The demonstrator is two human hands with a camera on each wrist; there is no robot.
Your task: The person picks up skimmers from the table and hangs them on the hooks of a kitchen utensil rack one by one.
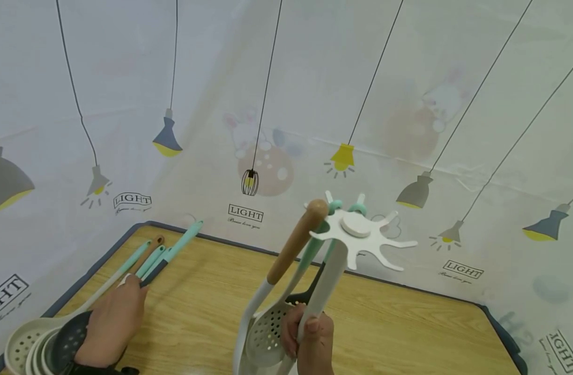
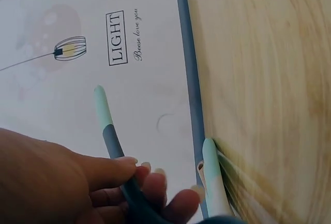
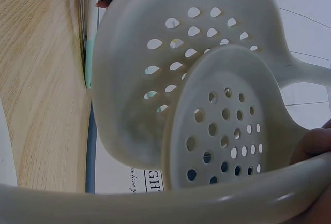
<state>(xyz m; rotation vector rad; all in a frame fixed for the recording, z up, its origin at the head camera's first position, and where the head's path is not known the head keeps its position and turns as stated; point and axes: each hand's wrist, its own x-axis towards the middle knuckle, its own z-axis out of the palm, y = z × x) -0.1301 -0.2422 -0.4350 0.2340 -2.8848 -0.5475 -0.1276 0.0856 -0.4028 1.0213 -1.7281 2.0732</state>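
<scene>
My left hand (image 1: 115, 317) grips the handle of a dark slate skimmer (image 1: 71, 338) with a mint end. In the left wrist view thumb and fingers curl round its slate handle (image 2: 115, 144). My right hand (image 1: 312, 333) holds the white post of a utensil rack (image 1: 328, 276), topped by a white star-shaped set of hooks (image 1: 370, 242). From those hooks hang a utensil with a wooden handle (image 1: 291, 242) and a pale skimmer (image 1: 267, 330). Two perforated pale heads show beside the post (image 3: 181, 206) in the right wrist view, the nearer skimmer (image 3: 222, 131) overlapping the larger one (image 3: 134, 89).
Several more utensils lie at the table's left: a cream skimmer (image 1: 21, 341) with a mint handle, nested pale bowls, and a wooden handle (image 1: 150, 255). The wood-look table (image 1: 408, 323) has a dark edge, and a lamp-printed cloth (image 1: 305, 104) hangs behind it.
</scene>
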